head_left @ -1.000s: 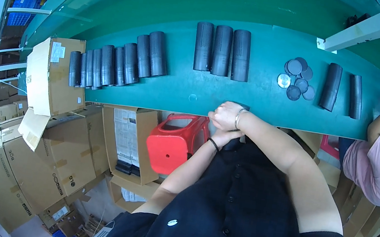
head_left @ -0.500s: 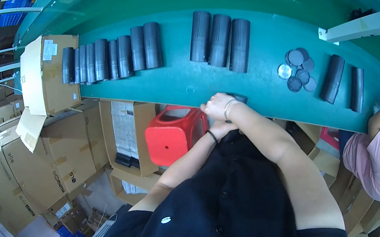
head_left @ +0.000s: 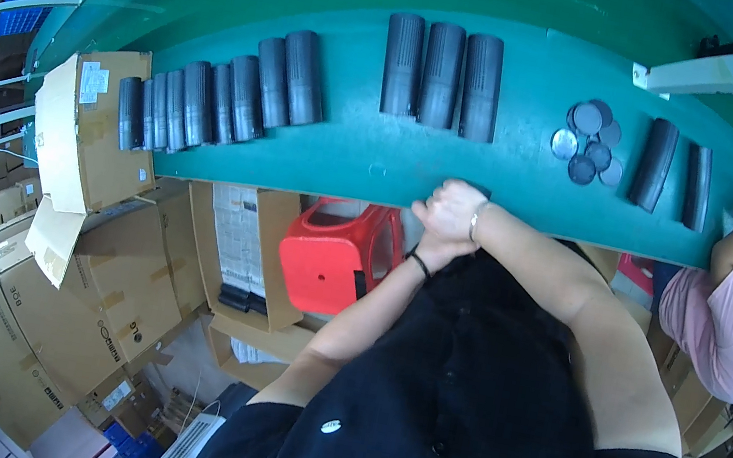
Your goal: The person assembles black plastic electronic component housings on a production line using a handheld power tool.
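Note:
At the table's front edge my right hand (head_left: pixel 454 209) is closed, its knuckles upward. My left hand (head_left: pixel 442 249) sits just below and against it, also closed with its fingers mostly hidden. A sliver of a dark piece (head_left: pixel 483 192) shows beyond my right hand; the hands cover the rest. Farther back, three black ribbed tubes (head_left: pixel 442 76) lie side by side. Several more black tubes (head_left: pixel 199 104) form a slanting row at the left. To the right are a pile of round dark discs (head_left: pixel 588 141) and two separate black tubes (head_left: pixel 654 166) (head_left: pixel 697 187).
Below the table edge stand a red plastic stool (head_left: pixel 319 275) and an open carton (head_left: pixel 277 262). Large cardboard boxes (head_left: pixel 88 307) fill the left side. A co-worker in a pink shirt (head_left: pixel 712 324) is at the right. A pale metal bracket (head_left: pixel 717 77) crosses the table's far right.
The view has shifted slightly, moving the tubes and discs in the picture. My hands stay together at the table edge, and less of the dark piece beyond the right hand shows.

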`<state>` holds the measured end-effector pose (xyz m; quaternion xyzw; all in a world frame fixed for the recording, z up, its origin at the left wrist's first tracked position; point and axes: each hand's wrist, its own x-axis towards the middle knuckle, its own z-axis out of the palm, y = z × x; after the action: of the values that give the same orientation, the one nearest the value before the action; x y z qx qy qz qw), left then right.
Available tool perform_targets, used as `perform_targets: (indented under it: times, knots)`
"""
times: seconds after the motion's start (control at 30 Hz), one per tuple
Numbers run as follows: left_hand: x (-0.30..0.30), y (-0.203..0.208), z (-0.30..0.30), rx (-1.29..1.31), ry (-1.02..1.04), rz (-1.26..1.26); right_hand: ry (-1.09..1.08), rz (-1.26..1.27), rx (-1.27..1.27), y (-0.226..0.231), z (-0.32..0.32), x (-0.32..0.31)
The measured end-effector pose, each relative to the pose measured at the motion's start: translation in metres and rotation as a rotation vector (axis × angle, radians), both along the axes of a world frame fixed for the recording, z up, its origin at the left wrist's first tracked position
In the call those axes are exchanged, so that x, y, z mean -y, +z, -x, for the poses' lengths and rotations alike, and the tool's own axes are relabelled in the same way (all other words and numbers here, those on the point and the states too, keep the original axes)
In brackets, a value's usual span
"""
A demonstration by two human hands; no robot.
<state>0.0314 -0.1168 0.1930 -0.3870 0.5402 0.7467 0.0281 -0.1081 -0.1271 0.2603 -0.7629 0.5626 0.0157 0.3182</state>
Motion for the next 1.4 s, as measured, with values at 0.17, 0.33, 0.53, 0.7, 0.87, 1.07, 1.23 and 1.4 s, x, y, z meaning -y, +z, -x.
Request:
perform_targets:
  times: [0.17, 0.33, 0.53, 0.7, 0.87, 1.07, 1.23, 1.4]
  knots:
    - [0.019, 0.025, 0.004, -0.025, -0.091, -0.578, 0.004, -0.097, 0.032, -0.007, -0.011, 0.017]
    - [0.026, 0.005, -0.003, 0.013, -0.128, -0.603, -0.073, 0.075, 0.001, -0.004, -0.003, -0.006]
    - [0.007, 0.015, 0.003, -0.163, -0.013, 0.089, 0.013, 0.163, -0.034, -0.006, -0.001, -0.006]
    - [0.020, 0.012, -0.008, -0.014, -0.077, -0.209, -0.003, -0.002, 0.002, 0.003, -0.010, 0.014]
    - [0.023, 0.010, -0.011, 0.019, -0.110, -0.615, -0.023, 0.194, 0.021, -0.002, -0.012, 0.003]
    - [0.023, 0.027, -0.001, 0.025, -0.114, -0.263, -0.035, 0.131, -0.038, -0.014, -0.010, -0.008]
    - [0.013, -0.004, -0.007, -0.004, -0.058, 0.134, 0.017, 0.090, -0.043, -0.007, -0.008, 0.006]
    - [0.018, 0.015, -0.004, 0.019, -0.045, -0.273, -0.050, -0.067, 0.063, 0.001, -0.008, 0.018]
